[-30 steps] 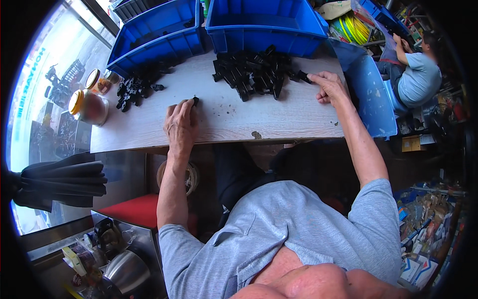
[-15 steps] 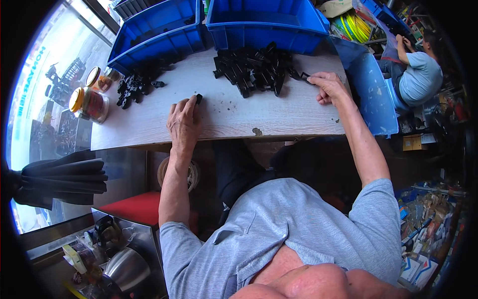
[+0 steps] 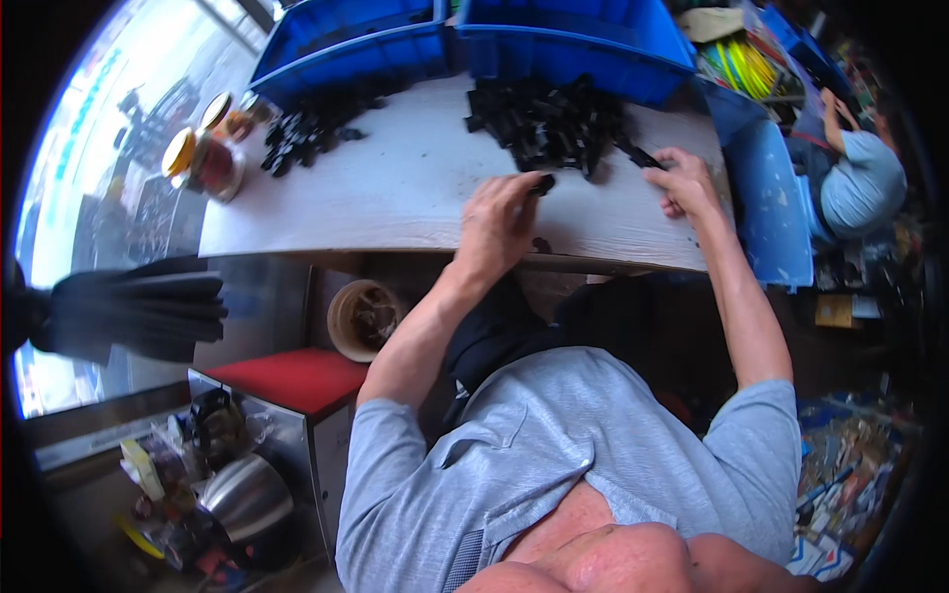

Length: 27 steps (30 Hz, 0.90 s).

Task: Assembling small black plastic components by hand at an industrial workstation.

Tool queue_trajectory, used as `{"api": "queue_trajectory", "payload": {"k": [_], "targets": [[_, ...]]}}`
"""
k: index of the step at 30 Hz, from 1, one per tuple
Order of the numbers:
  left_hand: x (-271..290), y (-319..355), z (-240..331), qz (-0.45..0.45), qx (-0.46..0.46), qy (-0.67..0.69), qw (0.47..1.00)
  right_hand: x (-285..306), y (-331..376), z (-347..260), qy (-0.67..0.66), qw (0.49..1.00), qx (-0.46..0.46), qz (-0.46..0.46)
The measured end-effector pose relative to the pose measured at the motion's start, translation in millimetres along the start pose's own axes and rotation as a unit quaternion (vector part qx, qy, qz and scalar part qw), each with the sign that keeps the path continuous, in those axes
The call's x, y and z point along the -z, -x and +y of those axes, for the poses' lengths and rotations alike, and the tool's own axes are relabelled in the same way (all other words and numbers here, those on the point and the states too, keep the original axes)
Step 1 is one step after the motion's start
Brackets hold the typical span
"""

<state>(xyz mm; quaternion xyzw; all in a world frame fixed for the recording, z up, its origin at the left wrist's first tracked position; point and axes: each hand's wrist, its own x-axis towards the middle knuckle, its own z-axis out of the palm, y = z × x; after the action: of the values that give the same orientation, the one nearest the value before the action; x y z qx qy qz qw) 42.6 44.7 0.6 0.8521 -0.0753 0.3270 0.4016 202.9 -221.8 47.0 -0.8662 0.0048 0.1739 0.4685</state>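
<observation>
My left hand (image 3: 497,219) is closed on a small black plastic part (image 3: 542,185), held over the middle of the table just in front of the larger pile. At the right, my right hand (image 3: 684,186) pinches a longer black plastic piece (image 3: 641,155) at the right edge of that pile. The heap of black plastic pieces (image 3: 544,124) lies before the right blue bin (image 3: 583,54). A second heap of smaller black parts (image 3: 301,136) lies at the left, before the left blue bin (image 3: 346,54). Motion blur hides the parts' finer shape.
Two lidded jars (image 3: 206,163) stand at the table's left end. A light blue tub (image 3: 776,208) is beside the right end of the pale table (image 3: 336,217). Beyond it a person (image 3: 858,178) sits working. A kettle (image 3: 247,497) stands at lower left.
My left hand has moved right along the table with its small black part, toward the right hand. My right hand keeps its pinch near the pile. The whole view has shifted somewhat.
</observation>
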Motion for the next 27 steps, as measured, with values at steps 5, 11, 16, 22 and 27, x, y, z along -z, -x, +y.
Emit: {"api": "queue_trajectory", "payload": {"k": [5,11,16,22,27], "targets": [[-23.5,-14.0,13.2,0.005,-0.027,0.019,0.999,-11.9,29.9,-2.9,0.003,0.996,0.029,-0.08],[-54.8,-28.8,18.9,-0.146,-0.108,-0.049,0.982,-34.9,43.9,-5.5,0.015,0.989,0.062,-0.136],[-59.3,-33.9,16.4,-0.207,-0.138,-0.069,0.966,-36.1,48.9,-7.7,0.027,0.991,0.063,-0.117],[-57.1,-23.8,24.1,-0.212,-0.135,-0.111,0.962,-35.5,49.1,-9.4,0.042,0.989,0.074,-0.125],[-52.1,-15.7,35.7,-0.193,-0.105,-0.147,0.964,-36.3,48.6,-10.4,0.055,0.985,0.087,-0.137]]}}
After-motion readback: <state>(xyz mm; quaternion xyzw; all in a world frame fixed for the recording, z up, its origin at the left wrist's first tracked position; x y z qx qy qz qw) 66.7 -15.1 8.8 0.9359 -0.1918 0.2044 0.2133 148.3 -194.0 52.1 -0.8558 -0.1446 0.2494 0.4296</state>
